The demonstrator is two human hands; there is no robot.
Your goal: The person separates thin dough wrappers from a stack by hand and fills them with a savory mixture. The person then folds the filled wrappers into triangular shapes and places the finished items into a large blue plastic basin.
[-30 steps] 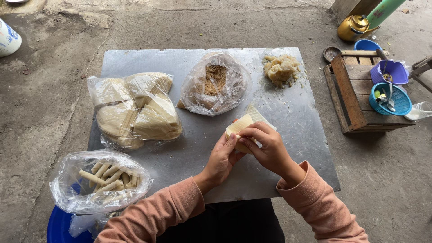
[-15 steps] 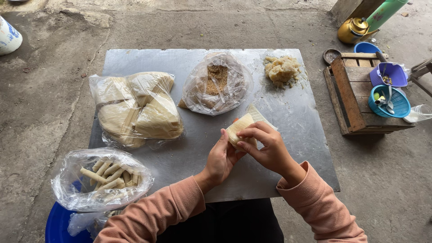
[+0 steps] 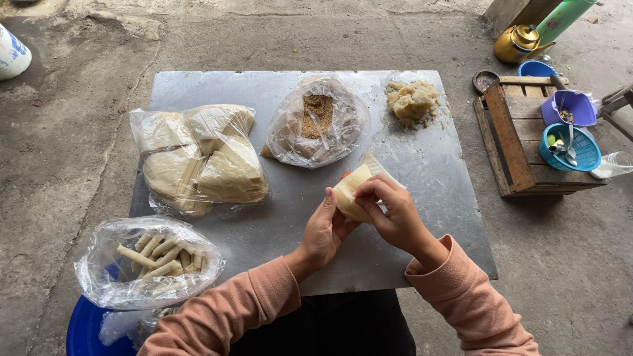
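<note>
Both my hands hold a pale thin pastry wrapper (image 3: 353, 188) just above a grey metal sheet (image 3: 428, 165). My left hand (image 3: 326, 231) supports the wrapper from below and the left. My right hand (image 3: 392, 214) pinches its upper right edge with curled fingers. A corner of the wrapper sticks out beyond my right hand toward the back. Both sleeves are pink.
On the sheet lie a plastic bag of folded wrappers (image 3: 198, 158), an open bag of brown crumbly filling (image 3: 320, 118) and a lump of yellowish mash (image 3: 412, 102). A bag of rolled sticks (image 3: 148, 260) sits on a blue basin (image 3: 89, 326). A wooden crate (image 3: 521, 135) with bowls stands right.
My hands have kept the wrapper in nearly the same spot; the fingers of the right hand have shifted slightly over its edge.
</note>
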